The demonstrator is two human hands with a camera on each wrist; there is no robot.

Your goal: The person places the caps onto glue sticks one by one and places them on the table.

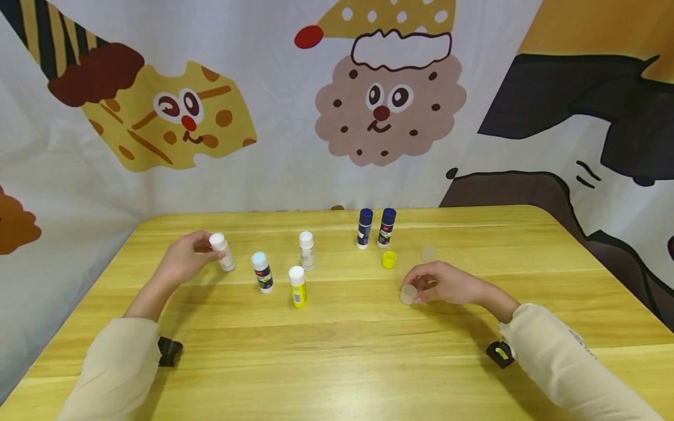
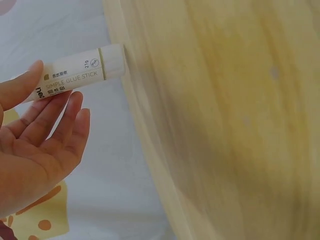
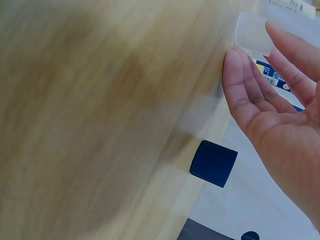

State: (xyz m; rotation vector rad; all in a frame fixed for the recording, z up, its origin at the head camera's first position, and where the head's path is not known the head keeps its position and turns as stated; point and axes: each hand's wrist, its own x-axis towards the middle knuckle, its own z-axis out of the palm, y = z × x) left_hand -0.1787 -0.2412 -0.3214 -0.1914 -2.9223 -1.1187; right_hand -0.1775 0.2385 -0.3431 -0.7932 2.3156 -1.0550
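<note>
My left hand (image 1: 186, 257) pinches a white glue stick (image 1: 222, 251) near its top between thumb and fingers. In the left wrist view this glue stick (image 2: 75, 72) shows its printed label, base at the tabletop. My right hand (image 1: 444, 283) pinches a translucent cap (image 1: 408, 294) low over the table; the right wrist view shows the cap (image 3: 252, 32) at the fingertips. Between the hands stand a glue stick with a dark label (image 1: 263, 272), a yellow one (image 1: 298, 287) and another white one (image 1: 306, 251).
Two dark blue glue sticks (image 1: 364, 228) stand together at the back. A yellow cap (image 1: 389, 259) and a pale round cap (image 1: 429, 252) lie near the right hand. A dark blue cap-like piece (image 3: 214, 163) shows in the right wrist view. A printed cloth (image 1: 274, 175) hangs behind the wooden table (image 1: 326, 374).
</note>
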